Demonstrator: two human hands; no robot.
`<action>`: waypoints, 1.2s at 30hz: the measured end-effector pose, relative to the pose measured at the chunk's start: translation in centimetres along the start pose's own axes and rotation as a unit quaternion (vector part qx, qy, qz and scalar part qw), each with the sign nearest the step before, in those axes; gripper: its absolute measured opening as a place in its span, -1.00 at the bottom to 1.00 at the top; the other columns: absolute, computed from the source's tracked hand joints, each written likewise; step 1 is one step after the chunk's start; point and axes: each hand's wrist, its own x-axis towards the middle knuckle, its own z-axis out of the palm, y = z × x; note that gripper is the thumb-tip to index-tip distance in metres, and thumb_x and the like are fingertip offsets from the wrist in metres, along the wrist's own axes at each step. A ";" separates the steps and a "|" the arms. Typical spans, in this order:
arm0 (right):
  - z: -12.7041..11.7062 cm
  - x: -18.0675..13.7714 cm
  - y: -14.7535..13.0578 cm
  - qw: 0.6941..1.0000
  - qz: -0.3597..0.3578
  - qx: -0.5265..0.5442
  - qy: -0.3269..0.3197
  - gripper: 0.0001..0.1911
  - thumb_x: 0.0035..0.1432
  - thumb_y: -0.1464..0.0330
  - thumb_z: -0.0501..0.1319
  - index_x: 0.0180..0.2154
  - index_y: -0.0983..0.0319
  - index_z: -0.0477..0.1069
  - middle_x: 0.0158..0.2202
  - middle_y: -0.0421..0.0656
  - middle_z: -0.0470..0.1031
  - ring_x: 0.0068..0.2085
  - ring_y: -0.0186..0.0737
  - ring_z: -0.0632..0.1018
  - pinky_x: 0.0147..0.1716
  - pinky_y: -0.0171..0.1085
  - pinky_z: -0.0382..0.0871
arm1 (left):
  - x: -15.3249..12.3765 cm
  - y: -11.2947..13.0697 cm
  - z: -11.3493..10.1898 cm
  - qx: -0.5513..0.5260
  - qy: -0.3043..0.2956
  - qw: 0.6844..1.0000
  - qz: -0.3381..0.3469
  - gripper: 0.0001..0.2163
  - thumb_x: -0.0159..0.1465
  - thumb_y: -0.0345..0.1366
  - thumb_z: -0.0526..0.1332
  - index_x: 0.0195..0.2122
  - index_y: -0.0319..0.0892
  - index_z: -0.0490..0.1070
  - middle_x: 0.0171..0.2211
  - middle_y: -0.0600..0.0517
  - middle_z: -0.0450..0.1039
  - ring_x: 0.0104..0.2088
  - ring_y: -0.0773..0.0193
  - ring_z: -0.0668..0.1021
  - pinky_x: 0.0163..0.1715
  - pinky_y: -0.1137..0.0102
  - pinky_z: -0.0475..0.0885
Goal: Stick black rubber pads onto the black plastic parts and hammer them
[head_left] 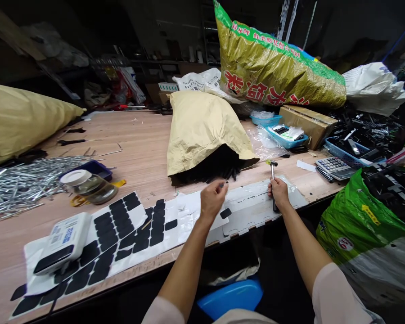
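My right hand [279, 192] is wrapped round the handle of a small hammer [272, 171], its head up and its dark grip end down over a grey metal strip [248, 200]. My left hand [212, 199] is closed in a pinch in front of the large tan paper sack [202, 130]; a small dark bit shows at the fingertips, too small to name. Black parts [234, 173] spill from the sack's open mouth. A black rounded pad [226, 213] lies below the left hand. White sheets with rows of black pads [157, 225] extend to the left.
At left are a white electronic box [65, 240], a glass jar [96, 189] and a heap of metal rods [23, 180]. A calculator [335, 166], blue baskets [286, 137] and a cardboard box [308, 123] stand at right. A green sack [351, 220] rises beside the table's front edge.
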 end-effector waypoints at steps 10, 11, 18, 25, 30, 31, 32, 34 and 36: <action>0.2 0.1 0.1 1.000 0.004 -0.011 0.009 -0.76 0.01 0.17 0.22 -0.39 0.22 0.34 -0.56 -0.30 0.33 -0.64 -0.43 0.34 -0.76 -0.47 0.25 | 6.3 -6.0 1.6 0.191 0.047 0.980 -0.041 -0.83 0.27 -0.29 0.27 -0.21 -0.29 0.55 -0.22 -0.12 0.37 -0.11 0.03 0.40 -0.06 0.20 0.36; 0.2 0.1 0.0 1.000 0.006 -0.010 0.011 -0.76 0.01 0.17 0.22 -0.38 0.21 0.34 -0.57 -0.30 0.33 -0.64 -0.43 0.34 -0.76 -0.47 0.25 | 5.8 -5.8 1.3 0.193 0.051 0.979 -0.036 -0.83 0.28 -0.28 0.26 -0.19 -0.28 0.55 -0.22 -0.12 0.39 -0.12 0.04 0.39 -0.06 0.20 0.36; 0.3 -0.1 -0.3 1.000 0.006 -0.009 0.011 -0.78 0.00 0.19 0.22 -0.40 0.21 0.33 -0.56 -0.29 0.33 -0.63 -0.42 0.34 -0.76 -0.46 0.25 | 1.1 -3.2 1.7 0.137 -0.008 0.987 0.081 -0.83 0.34 -0.21 0.20 -0.11 -0.07 0.53 -0.17 -0.04 0.50 -0.13 0.09 0.43 -0.09 0.25 0.31; 0.2 0.0 -0.1 1.000 0.008 -0.003 0.017 -0.74 -0.02 0.16 0.23 -0.39 0.21 0.33 -0.57 -0.31 0.32 -0.64 -0.42 0.34 -0.75 -0.46 0.26 | -0.3 -2.5 4.6 0.093 -0.082 0.991 0.046 -0.83 0.25 -0.23 0.31 -0.13 -0.03 0.57 -0.21 0.01 0.51 -0.13 0.12 0.43 -0.11 0.27 0.29; 0.3 -0.6 -0.7 1.000 -0.004 0.004 0.007 -0.76 -0.03 0.18 0.23 -0.43 0.22 0.34 -0.57 -0.31 0.33 -0.64 -0.43 0.33 -0.75 -0.45 0.26 | 0.0 -2.8 4.4 0.071 -0.082 0.994 0.033 -0.86 0.21 -0.23 0.35 -0.20 -0.06 0.57 -0.26 0.03 0.50 -0.15 0.14 0.42 -0.12 0.29 0.29; 0.2 -1.1 -0.9 1.000 -0.006 -0.005 0.007 -0.77 -0.03 0.19 0.23 -0.44 0.22 0.33 -0.58 -0.30 0.33 -0.65 -0.43 0.32 -0.76 -0.45 0.24 | 0.0 -2.7 4.4 0.070 -0.082 0.994 0.031 -0.87 0.21 -0.23 0.35 -0.21 -0.06 0.58 -0.26 0.04 0.50 -0.15 0.15 0.42 -0.12 0.29 0.29; 0.1 -1.8 -1.1 1.000 -0.009 -0.020 0.008 -0.77 -0.02 0.19 0.23 -0.44 0.23 0.34 -0.57 -0.29 0.35 -0.66 -0.43 0.31 -0.77 -0.45 0.21 | 0.0 -2.7 4.5 0.069 -0.081 0.994 0.029 -0.88 0.21 -0.23 0.35 -0.22 -0.05 0.58 -0.26 0.04 0.49 -0.15 0.15 0.42 -0.12 0.29 0.29; -0.1 -3.7 -1.3 0.997 -0.033 -0.073 -0.006 -0.76 0.03 0.18 0.22 -0.38 0.24 0.42 -0.54 -0.24 0.41 -0.66 -0.40 0.34 -0.79 -0.43 0.17 | -0.1 -2.6 4.6 0.070 -0.080 0.994 0.027 -0.87 0.22 -0.22 0.34 -0.21 -0.05 0.58 -0.24 0.03 0.49 -0.14 0.15 0.42 -0.11 0.29 0.29; -0.4 -6.0 -1.4 0.986 -0.083 -0.140 -0.041 -0.68 0.11 0.16 0.18 -0.22 0.25 0.51 -0.45 -0.16 0.53 -0.56 -0.26 0.49 -0.67 -0.34 0.37 | -0.2 -2.6 4.7 0.073 -0.076 0.994 0.033 -0.86 0.23 -0.21 0.33 -0.20 -0.04 0.59 -0.24 0.02 0.49 -0.13 0.14 0.42 -0.10 0.28 0.29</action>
